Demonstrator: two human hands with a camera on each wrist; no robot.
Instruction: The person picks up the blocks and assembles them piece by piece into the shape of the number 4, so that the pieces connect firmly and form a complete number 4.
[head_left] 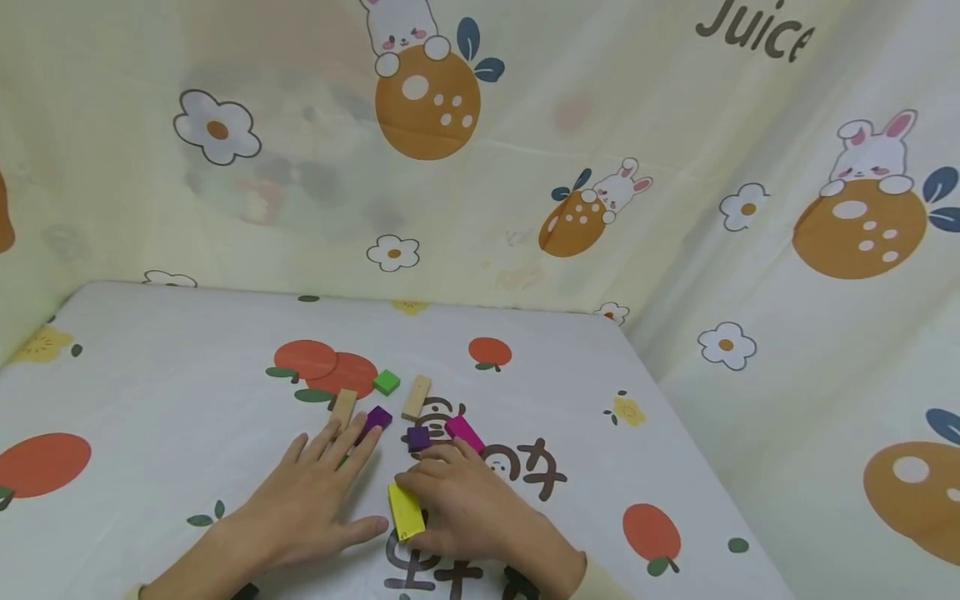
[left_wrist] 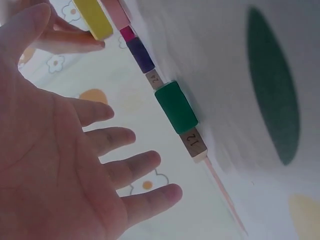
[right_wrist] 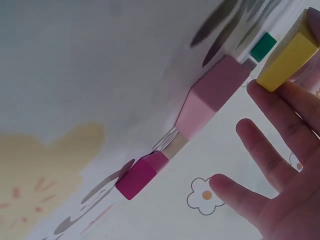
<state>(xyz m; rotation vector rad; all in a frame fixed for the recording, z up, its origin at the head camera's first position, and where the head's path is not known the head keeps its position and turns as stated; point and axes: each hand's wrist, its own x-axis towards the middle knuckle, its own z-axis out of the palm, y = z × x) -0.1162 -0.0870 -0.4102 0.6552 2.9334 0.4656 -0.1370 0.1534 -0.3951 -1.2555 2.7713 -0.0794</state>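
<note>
A yellow block [head_left: 406,511] is pinched between the thumb and fingers of my right hand [head_left: 468,504]; the right wrist view shows the same yellow block [right_wrist: 289,59] tilted, above the tabletop. My left hand [head_left: 307,500] has its fingers straight and spread, the fingertips over a purple block [head_left: 374,422] and a wooden block [head_left: 344,408]. A green block [left_wrist: 176,106] stands before its palm in the left wrist view, mostly hidden under the hand from above. Close to my right fingertips are a dark purple block [head_left: 418,439] and a magenta block [head_left: 465,434]. A pink block [right_wrist: 214,95] also shows there.
Farther back lie a light green block [head_left: 386,382] and another wooden block [head_left: 416,397]. White cloth with printed fruit and letters covers the table [head_left: 562,367]. A patterned curtain [head_left: 300,217] hangs behind and along the right side.
</note>
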